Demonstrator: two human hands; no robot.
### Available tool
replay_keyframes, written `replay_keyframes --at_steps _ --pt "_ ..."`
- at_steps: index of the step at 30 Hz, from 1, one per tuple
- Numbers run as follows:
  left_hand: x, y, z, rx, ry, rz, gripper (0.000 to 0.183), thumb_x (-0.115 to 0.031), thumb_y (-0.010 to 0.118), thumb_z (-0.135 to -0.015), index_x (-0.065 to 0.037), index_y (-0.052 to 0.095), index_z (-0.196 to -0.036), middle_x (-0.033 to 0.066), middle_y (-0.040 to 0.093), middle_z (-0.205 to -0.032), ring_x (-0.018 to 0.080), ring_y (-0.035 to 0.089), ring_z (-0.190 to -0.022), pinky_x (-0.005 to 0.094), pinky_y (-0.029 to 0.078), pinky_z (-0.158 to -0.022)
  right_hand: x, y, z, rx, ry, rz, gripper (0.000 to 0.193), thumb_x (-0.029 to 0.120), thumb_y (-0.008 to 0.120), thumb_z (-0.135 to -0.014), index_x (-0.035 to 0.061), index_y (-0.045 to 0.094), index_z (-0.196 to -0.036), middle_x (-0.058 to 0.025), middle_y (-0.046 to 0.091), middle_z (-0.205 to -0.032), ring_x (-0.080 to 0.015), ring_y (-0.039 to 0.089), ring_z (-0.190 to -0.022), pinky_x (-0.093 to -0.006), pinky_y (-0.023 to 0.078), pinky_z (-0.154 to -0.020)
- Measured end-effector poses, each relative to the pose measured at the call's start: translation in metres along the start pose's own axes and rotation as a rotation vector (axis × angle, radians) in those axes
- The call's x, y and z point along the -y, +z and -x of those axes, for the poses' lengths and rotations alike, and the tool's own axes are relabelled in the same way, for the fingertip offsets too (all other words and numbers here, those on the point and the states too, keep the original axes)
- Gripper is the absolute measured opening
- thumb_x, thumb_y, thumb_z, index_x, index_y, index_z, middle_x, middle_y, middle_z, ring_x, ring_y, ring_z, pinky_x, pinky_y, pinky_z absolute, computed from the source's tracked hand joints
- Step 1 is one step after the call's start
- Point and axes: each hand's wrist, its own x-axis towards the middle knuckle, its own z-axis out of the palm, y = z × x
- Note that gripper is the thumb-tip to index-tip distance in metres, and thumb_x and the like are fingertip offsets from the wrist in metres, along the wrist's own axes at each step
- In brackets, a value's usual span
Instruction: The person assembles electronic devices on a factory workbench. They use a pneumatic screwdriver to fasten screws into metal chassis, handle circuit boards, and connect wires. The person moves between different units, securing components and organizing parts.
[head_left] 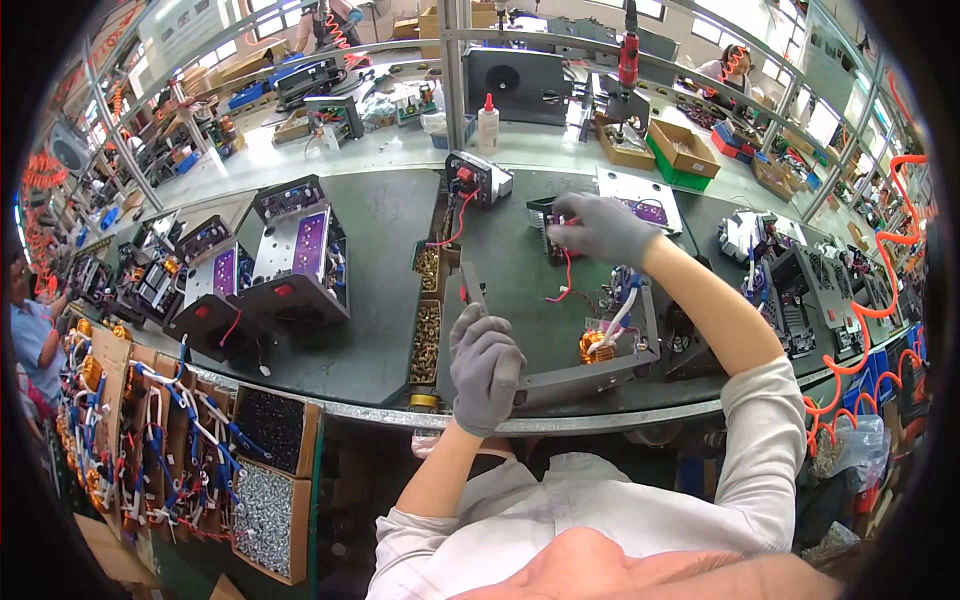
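Your left hand (486,370) closes its fingers on a dark panel (474,283), and your right hand (608,230) curls at a finned module (547,243), grip I cannot tell.

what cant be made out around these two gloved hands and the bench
- Head view: whether the right hand grips the dark module or only touches it; the hand itself covers the contact.
- Head view: the lower end of the grey plate; the left hand hides it.
- Head view: exact shapes of the brass-coloured parts; too small.
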Motion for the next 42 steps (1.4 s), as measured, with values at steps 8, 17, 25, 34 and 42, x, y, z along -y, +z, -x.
replay_keyframes --at_steps 8,17,25,34,42 --pt "0.001 0.004 0.0 -0.035 0.043 0.031 0.017 -0.013 0.053 -0.078 -0.008 0.055 -0.062 0.0053 0.057 -0.068 0.0239 0.06 -0.085 0.0442 0.035 -0.104 -0.034 0.063 -0.108 0.081 0.269 0.538 0.044 0.037 0.058 -0.083 0.0034 0.065 -0.11 -0.0192 0.06 -0.119 -0.0309 0.061 -0.107 -0.041 0.05 -0.09" --pt "0.008 -0.008 -0.012 -0.01 -0.173 0.275 0.018 -0.014 0.051 -0.087 -0.003 0.062 -0.078 0.0074 0.06 -0.082 0.0223 0.059 -0.092 0.0391 0.04 -0.098 -0.027 0.045 -0.07 -0.004 -0.128 0.431 0.023 0.02 0.065 -0.073 0.0039 0.064 -0.09 -0.0151 0.06 -0.107 -0.0327 0.059 -0.101 -0.0419 0.048 -0.087" --pt "0.01 -0.045 -0.09 -0.174 -0.657 0.733 0.037 -0.022 0.055 -0.09 0.0 0.052 -0.119 0.0065 0.062 -0.095 0.012 0.061 -0.084 0.0285 0.051 -0.074 0.067 0.006 0.031 -0.591 -1.064 0.651 0.019 0.016 0.062 -0.071 0.0097 0.057 -0.089 -0.0065 0.056 -0.105 -0.0237 0.053 -0.112 -0.0342 0.048 -0.091" --pt "-0.029 -0.06 -0.083 -0.195 -0.696 1.268 0.037 -0.03 0.049 -0.093 -0.004 0.057 -0.119 0.0099 0.065 -0.111 0.022 0.064 -0.102 0.0402 0.053 -0.087 0.035 0.006 0.032 -0.419 -0.542 -0.059 0.098 0.017 0.073 -0.069 0.0143 0.014 -0.147 -0.0258 0.053 -0.122 -0.0393 0.055 -0.111 -0.0454 0.046 -0.093" --pt "-0.018 -0.03 -0.092 -0.333 -0.826 1.326 0.035 -0.04 0.047 -0.093 -0.018 0.062 -0.114 0.001 0.065 -0.112 0.0205 0.058 -0.109 0.0469 0.046 -0.09 -0.005 0.062 0.012 -0.153 -0.25 -0.011 0.068 0.036 0.061 -0.086 0.0125 0.028 -0.141 -0.0227 0.065 -0.091 -0.041 0.062 -0.091 -0.0468 0.048 -0.08"
